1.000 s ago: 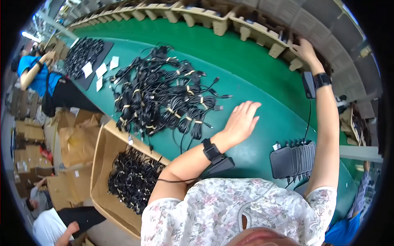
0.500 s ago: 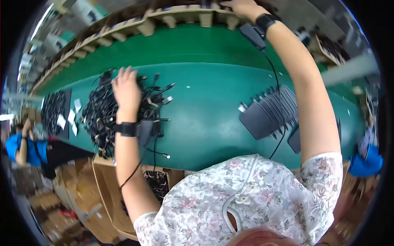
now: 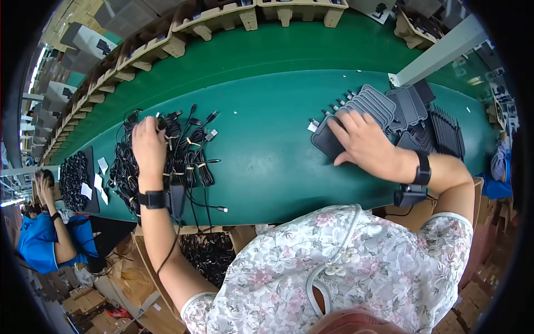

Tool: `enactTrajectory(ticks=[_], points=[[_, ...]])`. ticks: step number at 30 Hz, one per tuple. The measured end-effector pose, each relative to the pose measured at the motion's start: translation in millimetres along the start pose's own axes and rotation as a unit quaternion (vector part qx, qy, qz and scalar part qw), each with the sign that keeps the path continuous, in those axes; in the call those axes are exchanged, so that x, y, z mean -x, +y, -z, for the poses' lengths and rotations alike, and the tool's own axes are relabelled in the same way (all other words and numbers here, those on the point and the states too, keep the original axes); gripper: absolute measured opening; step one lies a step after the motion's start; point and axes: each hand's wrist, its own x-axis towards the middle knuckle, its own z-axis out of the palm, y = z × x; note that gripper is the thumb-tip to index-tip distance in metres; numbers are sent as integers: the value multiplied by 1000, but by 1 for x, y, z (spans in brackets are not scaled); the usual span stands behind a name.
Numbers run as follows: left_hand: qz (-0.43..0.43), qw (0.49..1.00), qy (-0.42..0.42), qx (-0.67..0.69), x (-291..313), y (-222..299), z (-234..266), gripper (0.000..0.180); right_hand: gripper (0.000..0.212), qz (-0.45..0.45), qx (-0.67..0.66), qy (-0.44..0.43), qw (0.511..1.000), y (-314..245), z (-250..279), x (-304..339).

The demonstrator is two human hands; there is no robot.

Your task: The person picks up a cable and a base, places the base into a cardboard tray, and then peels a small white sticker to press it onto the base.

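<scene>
My left hand is closed over the top of a pile of bundled black cables, fingertips bent down among the coils. Several bundles are tied with pale ties, and metal plugs stick out on the right. My right hand rests on the near end of a row of overlapping dark grey flat pads with short plugs along their far left side. Its fingers and thumb bend around the nearest pad, partly hiding it. Both wrists wear black bands with small boxes attached.
Tan moulded trays line the back of the green table. A grey post stands behind more dark pads at right. White slips lie left, beside more cables. A co-worker in blue is at far left.
My right hand has come down from the trays at the back onto the grey pads. My left hand has shifted slightly left and nearer over the cables. The view has turned a little.
</scene>
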Motion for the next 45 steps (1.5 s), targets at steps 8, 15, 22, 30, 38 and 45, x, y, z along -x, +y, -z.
enactTrajectory(ticks=[8, 15, 22, 30, 38, 45], points=[[-35, 933, 0, 358, 33, 135, 13, 24, 76, -124, -45, 7, 991, 0, -39, -13], [-109, 852, -80, 505, 46, 225, 0, 36, 48, 61, -229, 125, 963, 17, -30, -33], [111, 691, 34, 714, 12, 187, -5, 25, 22, -108, -733, -2, 672, 44, -7, -94], [228, 624, -94, 741, 4, 144, -4, 27, 25, -47, -463, 464, 753, 141, 26, -262], [194, 628, -10, 753, 29, 151, -26, 27, 24, -152, -287, 493, 808, 206, 19, -362], [203, 604, -73, 768, 40, 148, -13, 36, 35, -137, -11, 366, 920, 178, -14, -384]])
